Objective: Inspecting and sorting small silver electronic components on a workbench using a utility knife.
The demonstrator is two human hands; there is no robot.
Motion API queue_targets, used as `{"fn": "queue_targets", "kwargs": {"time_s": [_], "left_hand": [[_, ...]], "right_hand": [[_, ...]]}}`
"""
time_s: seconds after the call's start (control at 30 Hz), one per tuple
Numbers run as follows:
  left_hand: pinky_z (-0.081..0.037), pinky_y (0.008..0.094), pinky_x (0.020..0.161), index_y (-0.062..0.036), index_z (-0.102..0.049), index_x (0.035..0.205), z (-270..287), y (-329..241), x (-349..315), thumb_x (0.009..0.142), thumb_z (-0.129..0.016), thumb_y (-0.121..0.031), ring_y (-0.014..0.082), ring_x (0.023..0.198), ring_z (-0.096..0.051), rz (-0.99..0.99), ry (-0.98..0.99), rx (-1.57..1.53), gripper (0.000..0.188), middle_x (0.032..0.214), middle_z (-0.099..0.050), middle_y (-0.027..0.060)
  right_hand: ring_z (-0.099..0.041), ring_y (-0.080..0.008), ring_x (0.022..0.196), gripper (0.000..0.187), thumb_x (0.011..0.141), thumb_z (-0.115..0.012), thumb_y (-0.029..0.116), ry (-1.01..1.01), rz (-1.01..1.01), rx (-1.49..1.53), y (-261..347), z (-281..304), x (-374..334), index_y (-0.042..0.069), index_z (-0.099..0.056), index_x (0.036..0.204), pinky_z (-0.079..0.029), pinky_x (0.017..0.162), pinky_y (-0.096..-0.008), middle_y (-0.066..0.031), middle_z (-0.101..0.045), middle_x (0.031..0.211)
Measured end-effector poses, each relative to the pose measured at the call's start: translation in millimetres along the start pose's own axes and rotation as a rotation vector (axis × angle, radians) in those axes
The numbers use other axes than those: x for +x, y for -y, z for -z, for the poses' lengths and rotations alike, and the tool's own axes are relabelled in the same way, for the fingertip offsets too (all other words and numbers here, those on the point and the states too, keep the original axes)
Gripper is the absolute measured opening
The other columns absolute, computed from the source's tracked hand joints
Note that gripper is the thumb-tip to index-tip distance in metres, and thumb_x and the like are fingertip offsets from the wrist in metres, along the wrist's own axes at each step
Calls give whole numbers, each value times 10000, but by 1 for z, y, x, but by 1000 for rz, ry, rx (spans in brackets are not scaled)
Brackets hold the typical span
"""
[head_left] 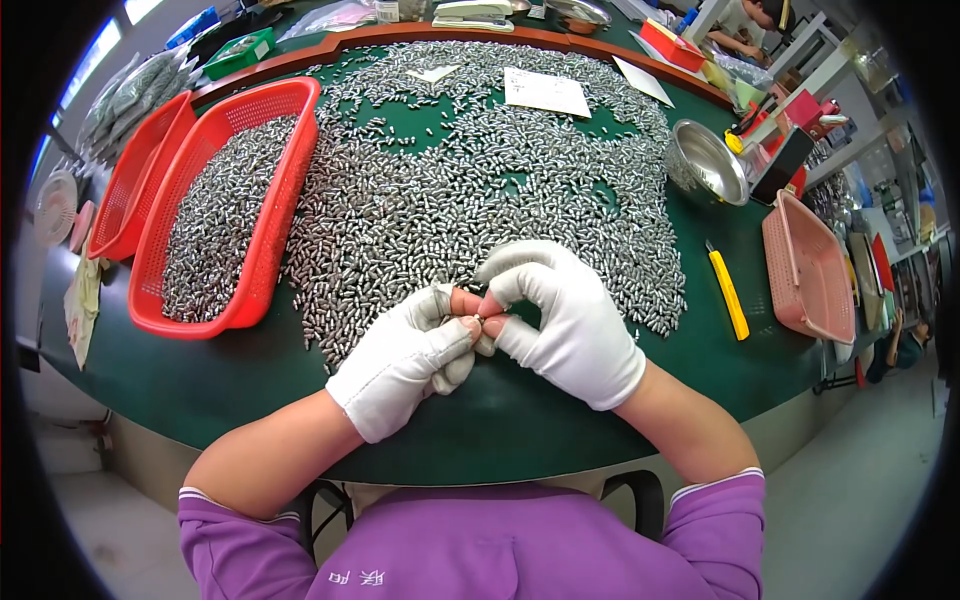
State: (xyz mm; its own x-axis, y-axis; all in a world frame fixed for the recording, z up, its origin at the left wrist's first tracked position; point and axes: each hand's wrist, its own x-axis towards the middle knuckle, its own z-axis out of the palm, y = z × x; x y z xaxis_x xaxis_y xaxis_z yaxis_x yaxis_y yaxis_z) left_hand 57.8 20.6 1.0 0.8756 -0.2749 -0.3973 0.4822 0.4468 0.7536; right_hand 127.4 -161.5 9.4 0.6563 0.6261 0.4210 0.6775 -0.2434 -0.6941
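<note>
My left hand (pixel 405 352) and my right hand (pixel 575 322) meet at the near edge of a wide spread of small silvery metal pieces (pixel 470 215). Both wear white gloves that leave the thumb and index fingertips bare. Pinched between those fingertips is a tiny metal piece (pixel 478 319), mostly covered by the fingers. It looks like the ones on the table, but its exact kind is too small to make out. The right fingers arch over from the right, while the left thumb and index close on it from the left.
At left, a red plastic basket (pixel 283 235) holds many metal pieces, beside another red basket (pixel 120 222). A steel bowl (pixel 722 172), yellow utility knife (pixel 729 295) and pink basket (pixel 800 318) are at right. White papers (pixel 545 92) lie on the spread. A person (pixel 745 35) sits far right.
</note>
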Motion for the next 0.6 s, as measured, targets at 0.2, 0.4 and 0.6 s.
{"fn": "queue_targets", "kwargs": {"time_s": [0.2, 0.4, 0.6], "left_hand": [[-367, 165, 538, -76, -529, 1070, 3, 1, 0, 943, -608, -205, 33, 608, -464, 12, 21, 7, 197, 886, -604, 22], [-378, 168, 530, -84, -532, 1063, 5, 1, 2, 953, -597, -224, 35, 593, -474, 12, 45, 9, 190, 872, -610, 17], [-395, 176, 555, -73, -532, 1079, 4, 0, 1, 982, -539, -252, 42, 630, -490, -14, 77, 29, 203, 911, -610, 25]], "right_hand": [[-621, -234, 961, 172, 703, -765, 26, 3, -41, 53, -1, 5, 1, 48, -641, 820, -487, 859, -327, -102, -636, 1023], [-616, -295, 867, 126, 686, -731, 40, -174, 90, -259, -22, 10, 8, 45, -655, 786, -498, 781, -388, -97, -642, 895], [-622, -289, 901, 146, 656, -728, 42, -74, 113, -426, -30, 12, 12, 58, -674, 791, -508, 792, -382, -107, -644, 945]]}}
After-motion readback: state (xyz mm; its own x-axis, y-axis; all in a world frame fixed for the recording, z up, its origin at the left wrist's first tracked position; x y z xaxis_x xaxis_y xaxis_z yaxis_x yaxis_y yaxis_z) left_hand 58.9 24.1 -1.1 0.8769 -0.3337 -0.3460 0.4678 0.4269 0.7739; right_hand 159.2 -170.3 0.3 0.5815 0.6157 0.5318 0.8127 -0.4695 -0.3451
